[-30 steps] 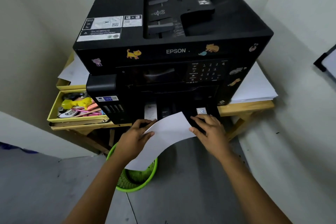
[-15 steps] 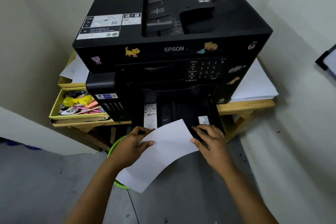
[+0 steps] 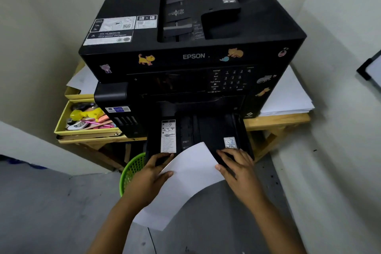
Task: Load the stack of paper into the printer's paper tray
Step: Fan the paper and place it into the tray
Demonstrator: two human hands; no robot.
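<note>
A black Epson printer (image 3: 191, 55) stands on a wooden table. Its black paper tray (image 3: 208, 130) is pulled out toward me and shows no paper inside. My left hand (image 3: 148, 175) grips the tray's front left edge and also pinches white paper (image 3: 185, 181) with its thumb on top; the paper curves down over the tray front. My right hand (image 3: 239, 167) grips the tray's front right edge beside the paper. I cannot tell how many sheets there are.
A green mesh bin (image 3: 132, 169) sits on the floor under the tray's left side. A yellow box of stationery (image 3: 86, 121) lies left of the printer, a pile of white paper (image 3: 288, 97) to its right. Walls close in on both sides.
The tray has slid out of the printer toward me, drawn by both hands. The paper came along in my left hand and now hangs lower over the bin.
</note>
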